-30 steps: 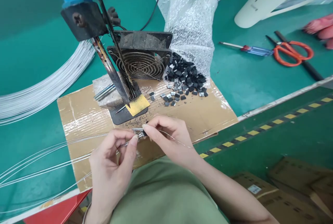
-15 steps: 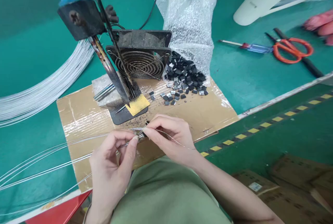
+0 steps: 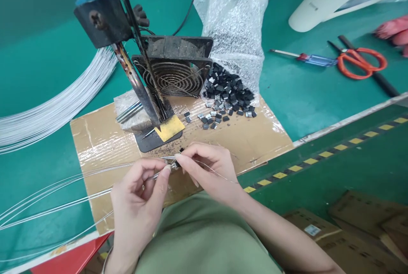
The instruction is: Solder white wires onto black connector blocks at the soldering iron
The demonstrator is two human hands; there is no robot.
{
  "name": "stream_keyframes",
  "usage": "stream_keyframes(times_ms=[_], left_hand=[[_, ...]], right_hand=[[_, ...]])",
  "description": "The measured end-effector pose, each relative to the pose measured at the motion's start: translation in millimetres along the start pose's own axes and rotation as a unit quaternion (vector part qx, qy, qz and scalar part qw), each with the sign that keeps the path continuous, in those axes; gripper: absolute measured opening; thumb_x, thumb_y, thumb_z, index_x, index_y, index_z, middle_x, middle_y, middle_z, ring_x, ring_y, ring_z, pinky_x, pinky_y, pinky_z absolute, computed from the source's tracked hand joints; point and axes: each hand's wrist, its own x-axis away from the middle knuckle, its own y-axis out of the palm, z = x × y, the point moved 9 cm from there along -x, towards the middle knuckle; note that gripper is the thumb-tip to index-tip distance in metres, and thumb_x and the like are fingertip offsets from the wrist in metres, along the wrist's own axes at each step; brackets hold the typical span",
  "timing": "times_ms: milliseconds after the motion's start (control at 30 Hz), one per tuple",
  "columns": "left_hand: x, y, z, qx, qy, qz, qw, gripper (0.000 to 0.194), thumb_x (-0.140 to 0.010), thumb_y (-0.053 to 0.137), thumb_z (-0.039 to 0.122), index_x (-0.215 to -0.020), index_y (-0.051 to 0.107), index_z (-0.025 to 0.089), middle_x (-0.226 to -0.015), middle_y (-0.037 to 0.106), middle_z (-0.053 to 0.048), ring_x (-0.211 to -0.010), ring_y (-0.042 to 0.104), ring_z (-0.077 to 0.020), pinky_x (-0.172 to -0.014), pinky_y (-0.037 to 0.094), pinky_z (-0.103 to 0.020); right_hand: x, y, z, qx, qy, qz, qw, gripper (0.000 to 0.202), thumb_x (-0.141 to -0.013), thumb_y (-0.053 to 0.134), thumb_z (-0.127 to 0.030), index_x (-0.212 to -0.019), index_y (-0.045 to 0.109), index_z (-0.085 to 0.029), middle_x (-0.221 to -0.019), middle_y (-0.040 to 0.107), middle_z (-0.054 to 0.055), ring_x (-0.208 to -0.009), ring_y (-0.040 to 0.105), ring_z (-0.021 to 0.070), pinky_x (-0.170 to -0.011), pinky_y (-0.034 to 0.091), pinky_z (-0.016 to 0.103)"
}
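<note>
Above the cardboard sheet, my two hands meet fingertip to fingertip. My left hand (image 3: 137,199) is closed, its thumb and forefinger pinching thin white wires (image 3: 97,196) that trail off to the left. My right hand (image 3: 215,170) is closed in a pinch too, on wire ends; one thin wire (image 3: 213,169) runs back across it. Between the fingertips sits a small black and metal piece (image 3: 175,164), mostly covered, so its kind cannot be made out. Just beyond the hands, a blue-handled soldering iron (image 3: 137,85) points down at a yellow sponge (image 3: 170,128).
A dusty fan (image 3: 174,77) stands behind the iron. Small black connectors (image 3: 229,89) spill from a bubble-wrap bag (image 3: 236,19). Coiled white wire (image 3: 63,108) lies left. A screwdriver (image 3: 318,59) and orange-handled scissors (image 3: 360,63) lie right, near the table edge.
The view has shifted slightly. My hands keep nearly the same place and pinch; the black piece shows a little more between them, and lower fingers of my right hand have come into sight.
</note>
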Motion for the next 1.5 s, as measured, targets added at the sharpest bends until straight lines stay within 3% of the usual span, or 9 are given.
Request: stream_keyframes(times_ms=[133, 333, 567, 667, 767, 833, 1000, 1200, 1500], left_hand=[[-8, 1.1, -6, 0.002, -0.014, -0.032, 0.999, 0.008, -0.082, 0.079, 0.023, -0.080, 0.074, 0.018, -0.079, 0.073, -0.002, -0.066, 0.059, -0.0094, -0.056, 0.044, -0.014], [-19, -8.6, -15, 0.012, -0.030, -0.012, 0.999, 0.012, -0.082, 0.081, 0.028, -0.080, 0.074, 0.019, -0.079, 0.072, -0.001, -0.065, 0.056, -0.0089, -0.057, 0.043, -0.014], [-19, -1.4, -16, -0.004, -0.013, -0.037, 0.999, 0.014, -0.085, 0.078, 0.030, -0.080, 0.074, 0.019, -0.075, 0.070, -0.001, -0.066, 0.056, -0.0107, -0.057, 0.042, -0.018], [-20, -7.3, -14, -0.005, -0.013, -0.002, 1.000, 0.015, -0.088, 0.076, 0.033, -0.087, 0.074, 0.019, -0.064, 0.063, 0.002, -0.060, 0.053, -0.0102, -0.054, 0.039, -0.018], [-23, -9.6, -11, 0.006, -0.009, 0.018, 1.000, 0.020, -0.086, 0.079, 0.033, -0.098, 0.072, 0.020, -0.069, 0.065, 0.002, -0.053, 0.045, -0.0078, -0.048, 0.034, -0.018], [-26, -10.3, -8, 0.020, 0.001, 0.031, 0.999, 0.027, -0.083, 0.082, 0.031, -0.105, 0.069, 0.020, -0.083, 0.070, 0.001, -0.053, 0.045, -0.0056, -0.048, 0.036, -0.017], [-27, -8.1, -1, 0.025, 0.005, 0.045, 0.999, 0.042, -0.082, 0.084, 0.030, -0.122, 0.072, 0.024, -0.112, 0.073, -0.003, -0.057, 0.050, -0.0042, -0.051, 0.041, -0.019], [-19, -13.6, 1, 0.045, 0.011, 0.082, 0.996, 0.027, -0.081, 0.085, 0.027, -0.107, 0.080, 0.024, -0.074, 0.070, 0.003, -0.058, 0.054, -0.0078, -0.057, 0.047, -0.019], [-22, -10.2, -9, 0.026, 0.015, 0.057, 0.998, 0.021, -0.083, 0.083, 0.026, -0.103, 0.078, 0.024, -0.075, 0.073, 0.002, -0.061, 0.059, -0.0093, -0.052, 0.044, -0.017]], right_hand=[[3, 1, 10, -0.001, 0.030, -0.005, 1.000, 0.032, -0.099, 0.066, -0.041, -0.078, 0.072, -0.018, -0.067, 0.062, -0.002, -0.049, 0.048, 0.0074, -0.045, 0.039, 0.021], [-2, -30, -7, 0.146, -0.073, 0.065, 0.984, 0.045, -0.112, 0.037, -0.038, -0.102, 0.078, -0.022, -0.080, 0.069, 0.003, -0.066, 0.062, 0.0134, -0.065, 0.052, 0.029], [-38, -15, -30, 0.498, -0.197, 0.096, 0.839, 0.017, -0.095, 0.070, -0.030, -0.099, 0.073, -0.014, -0.099, 0.074, 0.014, -0.100, 0.064, 0.0336, -0.086, 0.055, 0.047], [-46, -13, -19, 0.439, -0.162, 0.084, 0.880, 0.005, -0.088, 0.073, -0.017, -0.089, 0.069, -0.019, -0.092, 0.073, 0.009, -0.097, 0.065, 0.0307, -0.085, 0.056, 0.045], [-43, -20, -7, 0.233, -0.092, 0.078, 0.965, 0.011, -0.089, 0.072, -0.014, -0.087, 0.065, -0.022, -0.095, 0.075, 0.004, -0.090, 0.070, 0.0212, -0.085, 0.058, 0.037], [-39, -21, -1, 0.097, -0.051, 0.063, 0.992, 0.012, -0.090, 0.072, -0.017, -0.089, 0.063, -0.024, -0.100, 0.076, 0.002, -0.090, 0.073, 0.0164, -0.084, 0.060, 0.031], [-34, -15, -7, -0.034, -0.044, 0.047, 0.997, 0.016, -0.090, 0.076, -0.016, -0.090, 0.062, -0.024, -0.103, 0.078, 0.001, -0.093, 0.075, 0.0131, -0.086, 0.062, 0.025], [-29, -7, -16, -0.047, -0.082, 0.032, 0.995, 0.016, -0.092, 0.074, -0.013, -0.091, 0.062, -0.024, -0.103, 0.078, 0.003, -0.096, 0.075, 0.0148, -0.087, 0.063, 0.029], [-22, -9, -14, -0.001, -0.079, 0.021, 0.997, 0.013, -0.094, 0.071, -0.015, -0.094, 0.062, -0.024, -0.105, 0.077, 0.004, -0.101, 0.074, 0.0172, -0.087, 0.061, 0.031]])
